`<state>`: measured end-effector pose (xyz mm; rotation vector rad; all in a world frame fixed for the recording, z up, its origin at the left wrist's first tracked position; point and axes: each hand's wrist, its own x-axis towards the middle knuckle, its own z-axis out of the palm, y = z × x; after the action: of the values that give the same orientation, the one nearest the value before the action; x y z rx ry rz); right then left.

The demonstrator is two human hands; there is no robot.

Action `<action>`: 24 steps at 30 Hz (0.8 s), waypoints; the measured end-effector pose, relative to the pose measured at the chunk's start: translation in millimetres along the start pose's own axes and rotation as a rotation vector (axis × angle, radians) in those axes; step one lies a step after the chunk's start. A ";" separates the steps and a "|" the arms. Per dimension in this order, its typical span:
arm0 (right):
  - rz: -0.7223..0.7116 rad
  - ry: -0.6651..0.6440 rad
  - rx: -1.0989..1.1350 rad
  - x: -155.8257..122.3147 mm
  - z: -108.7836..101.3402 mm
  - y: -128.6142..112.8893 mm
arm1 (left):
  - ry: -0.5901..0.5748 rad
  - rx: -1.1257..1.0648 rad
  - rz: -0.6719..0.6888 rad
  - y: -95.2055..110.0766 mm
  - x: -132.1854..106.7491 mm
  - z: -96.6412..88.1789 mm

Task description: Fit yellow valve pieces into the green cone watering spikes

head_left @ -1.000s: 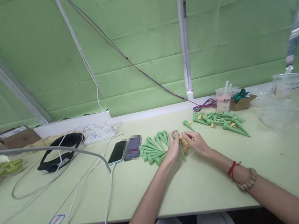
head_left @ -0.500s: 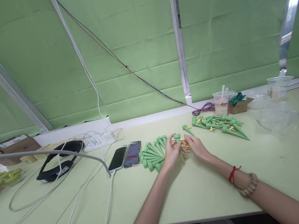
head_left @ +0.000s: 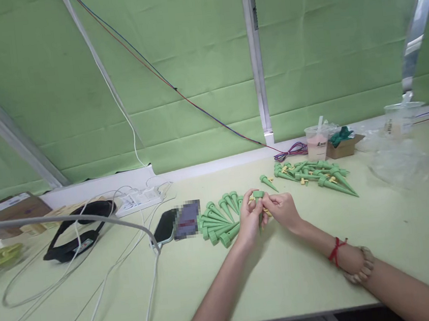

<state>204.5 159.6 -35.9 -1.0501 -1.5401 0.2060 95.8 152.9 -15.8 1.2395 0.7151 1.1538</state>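
Observation:
My left hand (head_left: 250, 219) pinches a green plastic cone spike (head_left: 259, 203) near its wide top, the tip pointing down toward the table. My right hand (head_left: 284, 209) is closed against the same spike from the right, fingertips at its head; small yellow parts (head_left: 266, 211) lie just under the hands. To the left of my left hand lies a fan of several green cone spikes (head_left: 218, 217). A second heap of green spikes with yellow fittings (head_left: 311, 175) lies farther back right, one loose spike (head_left: 268, 182) between.
A phone (head_left: 165, 227) on a white cable lies left of the spikes, then a black headset (head_left: 76, 227) and a white power strip (head_left: 139, 200). At the back right stand a drink cup (head_left: 316, 143), a small cardboard box (head_left: 345, 145) and clear plastic bags (head_left: 398, 160).
Both hands lifted the spike a little off the table and drew it nearer to me; the view shifted slightly.

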 end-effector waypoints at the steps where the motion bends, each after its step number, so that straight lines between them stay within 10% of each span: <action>1: -0.104 0.057 -0.076 1.5 -0.3 2.1 | -0.011 -0.019 -0.018 0.3 -0.1 0.1; 7: -0.590 0.169 -0.286 12.4 -11.0 5.2 | -0.090 -0.161 -0.113 1.1 -0.8 1.5; 15: -0.134 0.035 0.088 7.5 -10.6 -7.6 | 0.088 -0.323 0.094 13.0 5.4 -7.3; 24: -0.106 0.056 0.149 4.0 -7.0 -15.8 | 0.088 -0.301 0.083 16.9 4.2 -6.8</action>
<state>203.2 150.4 -20.7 -0.8485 -1.5010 0.2126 86.3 158.0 -0.5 0.9773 0.5349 1.3368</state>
